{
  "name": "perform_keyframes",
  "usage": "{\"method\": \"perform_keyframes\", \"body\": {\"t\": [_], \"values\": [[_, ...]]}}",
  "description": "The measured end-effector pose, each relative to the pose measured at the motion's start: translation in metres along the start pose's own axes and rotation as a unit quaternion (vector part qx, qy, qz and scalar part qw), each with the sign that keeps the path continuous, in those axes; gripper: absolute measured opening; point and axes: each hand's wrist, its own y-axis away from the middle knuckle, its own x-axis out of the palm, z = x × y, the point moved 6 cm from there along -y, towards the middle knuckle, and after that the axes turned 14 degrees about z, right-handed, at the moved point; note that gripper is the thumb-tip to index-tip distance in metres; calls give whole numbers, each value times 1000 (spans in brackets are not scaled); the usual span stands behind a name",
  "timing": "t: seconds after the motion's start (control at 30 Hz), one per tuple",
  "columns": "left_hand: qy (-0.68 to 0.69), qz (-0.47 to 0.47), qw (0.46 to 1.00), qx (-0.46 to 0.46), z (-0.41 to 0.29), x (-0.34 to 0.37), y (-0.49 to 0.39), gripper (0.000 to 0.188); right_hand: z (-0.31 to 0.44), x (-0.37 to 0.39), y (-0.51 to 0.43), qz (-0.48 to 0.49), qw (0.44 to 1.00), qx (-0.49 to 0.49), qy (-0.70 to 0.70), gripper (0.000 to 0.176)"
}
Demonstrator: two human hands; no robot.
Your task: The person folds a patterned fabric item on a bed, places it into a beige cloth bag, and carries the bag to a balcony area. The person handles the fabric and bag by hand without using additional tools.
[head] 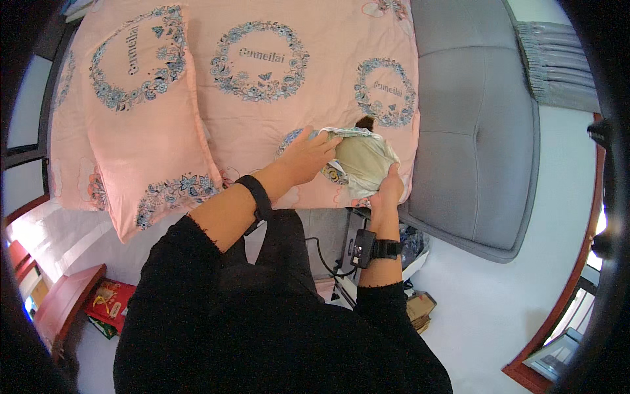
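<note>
Above the pink patterned bed sheet [256, 118], both my hands are at a pale yellowish-green cloth item with white edges [366, 157], perhaps a cover or bag; its exact kind is unclear. My right hand [389, 186] grips its lower right edge, thumb on top. My left hand [310, 155] lies at its left edge, fingers spread over the rim; whether they pinch it I cannot tell. Patterned fabric with blue and yellow print [334, 173] shows beneath and left of the cloth. A small dark brown furry-looking thing [365, 123] touches its upper edge.
A pink pillow [147, 143] lies on the left of the bed. The grey padded headboard [472, 123] borders the bed's right side. Below are a black cable [320, 253], cardboard [421, 308], a red box [110, 303] and a wooden furniture piece [69, 305].
</note>
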Motion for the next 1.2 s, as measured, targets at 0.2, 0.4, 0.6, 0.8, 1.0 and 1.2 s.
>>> {"method": "perform_keyframes", "body": {"t": [0.2,0.4,0.6,0.8,1.0,1.2], "values": [[26,-6,1000,-16,-13,1,-45,52,25,-9,11,42,973,-140,180,56],[20,133,989,-68,-11,24,-71,51,32,-19,16,70,922,-135,355,44],[-27,37,999,-3,-28,51,-33,55,-2,-71,-20,46,998,-8,-46,76],[85,70,993,38,-69,47,5,51,-37,-88,-44,106,985,51,-129,54],[228,127,960,101,-95,70,14,54,-36,-107,-14,39,997,45,-56,56],[286,136,947,45,-63,93,36,40,-56,-156,27,-51,991,113,-43,54]]}}
